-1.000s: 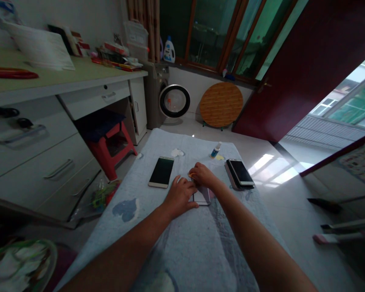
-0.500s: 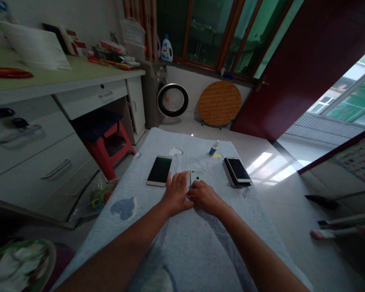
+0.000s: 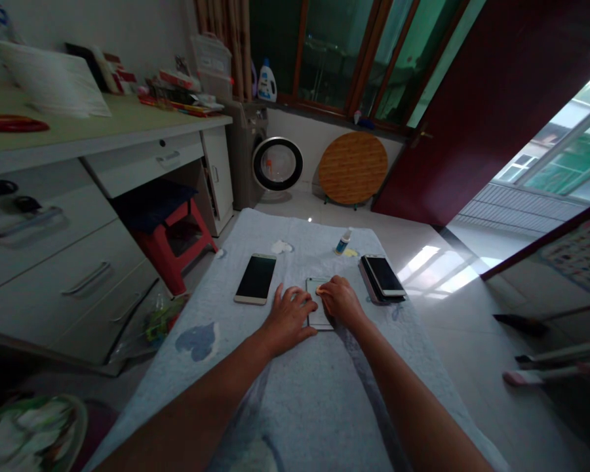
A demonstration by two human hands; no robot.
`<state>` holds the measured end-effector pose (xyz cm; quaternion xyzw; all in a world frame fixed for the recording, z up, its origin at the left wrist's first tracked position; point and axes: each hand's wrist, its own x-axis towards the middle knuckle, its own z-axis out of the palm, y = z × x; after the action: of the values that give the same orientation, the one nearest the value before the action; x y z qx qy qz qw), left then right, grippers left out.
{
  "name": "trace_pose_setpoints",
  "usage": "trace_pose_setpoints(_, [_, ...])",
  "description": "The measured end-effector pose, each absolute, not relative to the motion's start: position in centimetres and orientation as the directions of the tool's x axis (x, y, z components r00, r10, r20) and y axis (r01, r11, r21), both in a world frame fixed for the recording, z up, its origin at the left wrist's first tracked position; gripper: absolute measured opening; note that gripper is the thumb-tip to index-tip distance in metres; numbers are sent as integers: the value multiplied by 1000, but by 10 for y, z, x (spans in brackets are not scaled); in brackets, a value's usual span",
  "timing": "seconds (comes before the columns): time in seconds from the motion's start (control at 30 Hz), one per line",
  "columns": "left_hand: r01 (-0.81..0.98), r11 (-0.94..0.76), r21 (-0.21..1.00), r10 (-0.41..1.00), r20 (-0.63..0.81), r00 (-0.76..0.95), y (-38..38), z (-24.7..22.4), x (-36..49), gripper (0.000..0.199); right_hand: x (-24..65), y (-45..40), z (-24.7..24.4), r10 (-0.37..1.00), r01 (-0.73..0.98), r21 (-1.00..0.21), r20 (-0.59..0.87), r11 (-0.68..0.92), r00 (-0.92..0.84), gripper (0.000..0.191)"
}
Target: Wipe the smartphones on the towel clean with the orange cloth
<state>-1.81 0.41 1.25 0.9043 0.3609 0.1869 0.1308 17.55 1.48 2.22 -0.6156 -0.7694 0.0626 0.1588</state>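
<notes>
A silver phone (image 3: 321,319) lies back side up on the cloth-covered table, partly hidden by both hands. My left hand (image 3: 288,319) rests at its left side with fingers spread, fingertips touching the edge and thumb near the lower end. Over the phone's upper right, my right hand (image 3: 343,299) is closed in a pinch. A small orange-tinted bit shows at its fingertips, too small to name. Left of the hands lies a larger phone (image 3: 255,280) with a dark screen and light border. On the right, a white-framed phone (image 3: 385,274) sits on top of a dark flat item.
A small spray bottle (image 3: 343,242) stands toward the table's far edge. The light blue patterned cloth (image 3: 295,406) covers the table. Beyond are a red stool (image 3: 174,252), a desk with drawers (image 3: 98,196), a front-loading washer (image 3: 246,147) and a round wooden tabletop (image 3: 353,168).
My right hand has moved up and right across the phone's back, uncovering its lower part. My left hand has shifted slightly down. The view has tilted a little.
</notes>
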Motion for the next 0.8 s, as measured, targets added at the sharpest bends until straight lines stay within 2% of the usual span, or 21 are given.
trace_pose_setpoints(0.17, [567, -739, 364, 659, 218, 720, 4, 21, -18, 35, 167, 47, 24, 981, 960, -224, 136, 166, -138, 22])
trace_pose_setpoints(0.33, [545, -737, 400, 650, 201, 733, 6, 24, -18, 34, 152, 54, 22, 974, 972, -132, 142, 195, -176, 26])
trace_pose_setpoints(0.63, [541, -719, 436, 658, 178, 731, 6, 24, -18, 35, 157, 48, 17, 912, 910, -129, 179, 395, -370, 24])
trace_pose_setpoints(0.8, [554, -728, 403, 657, 183, 731, 6, 24, -18, 33, 163, 55, 18, 941, 946, -98, 182, 308, -287, 25])
